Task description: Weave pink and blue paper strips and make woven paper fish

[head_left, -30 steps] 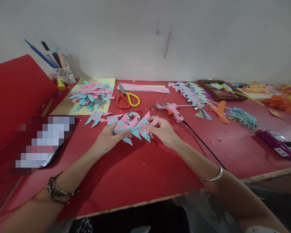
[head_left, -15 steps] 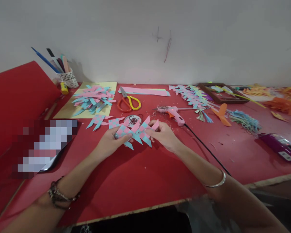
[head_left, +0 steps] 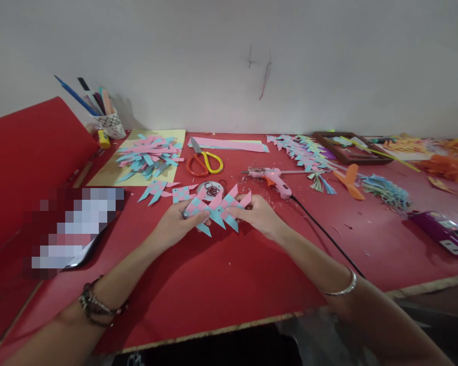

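Note:
Two woven paper fish in pink and light blue are held up over the red table (head_left: 198, 284). My left hand (head_left: 179, 222) pinches the left paper fish (head_left: 197, 207) between thumb and fingers. The right paper fish (head_left: 222, 206) is gripped by my right hand (head_left: 257, 216), thumb on its front. The two fish touch or overlap at the middle; whether they are joined I cannot tell. Just behind lies a small round dish (head_left: 212, 189) with a dark coiled thread. Two more woven fish (head_left: 156, 189) rest on the table to the left.
A pink glue gun (head_left: 270, 178) with a black cord lies right of my hands. Scissors (head_left: 205, 162), a pile of paper pieces (head_left: 150, 155) and paper strips (head_left: 229, 145) sit behind. A phone (head_left: 95, 223) is at left, a purple power strip (head_left: 440, 231) at right.
The whole view has shifted very slightly to the right. Both hands keep their hold on the paper fish, with hardly any movement.

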`<state>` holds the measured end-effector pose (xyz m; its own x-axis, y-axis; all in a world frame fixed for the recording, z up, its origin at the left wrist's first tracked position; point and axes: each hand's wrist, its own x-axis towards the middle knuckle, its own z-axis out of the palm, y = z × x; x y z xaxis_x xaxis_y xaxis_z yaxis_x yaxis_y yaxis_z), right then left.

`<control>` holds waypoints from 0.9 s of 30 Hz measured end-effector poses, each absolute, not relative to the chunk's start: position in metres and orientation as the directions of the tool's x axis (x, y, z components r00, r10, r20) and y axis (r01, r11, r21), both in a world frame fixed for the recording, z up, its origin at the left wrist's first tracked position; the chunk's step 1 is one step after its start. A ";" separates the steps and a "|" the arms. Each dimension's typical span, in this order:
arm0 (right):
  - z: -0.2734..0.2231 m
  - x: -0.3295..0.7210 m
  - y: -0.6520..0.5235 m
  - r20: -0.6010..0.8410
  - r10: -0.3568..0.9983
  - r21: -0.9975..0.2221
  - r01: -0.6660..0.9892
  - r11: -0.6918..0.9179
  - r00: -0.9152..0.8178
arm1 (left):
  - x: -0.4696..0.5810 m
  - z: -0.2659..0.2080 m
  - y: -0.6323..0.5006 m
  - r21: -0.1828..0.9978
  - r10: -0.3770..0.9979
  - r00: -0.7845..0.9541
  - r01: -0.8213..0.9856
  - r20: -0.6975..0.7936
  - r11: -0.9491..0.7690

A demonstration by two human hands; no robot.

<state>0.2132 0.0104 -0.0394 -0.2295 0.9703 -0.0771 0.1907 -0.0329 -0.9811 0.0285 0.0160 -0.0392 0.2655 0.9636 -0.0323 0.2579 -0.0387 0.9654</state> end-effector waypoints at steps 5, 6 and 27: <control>-0.037 0.212 0.010 -0.054 0.969 -0.986 0.168 -0.013 -0.240 | 0.028 -0.042 0.017 0.960 0.963 0.264 0.280 -0.060 -0.017; -0.037 0.211 0.010 -0.051 0.970 -0.987 0.162 -0.012 -0.239 | 0.028 -0.043 0.017 0.960 0.962 0.266 0.279 -0.063 -0.014; -0.039 0.214 0.011 -0.016 0.961 -0.978 0.205 0.043 -0.277 | 0.025 -0.048 0.018 0.946 0.949 0.312 0.317 -0.040 -0.064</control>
<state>0.2135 0.0115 -0.0394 -0.2766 0.9609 -0.0159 0.2046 0.0427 -0.9779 0.0246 0.0183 -0.0478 0.3121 0.9492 -0.0399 0.3169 -0.0644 0.9463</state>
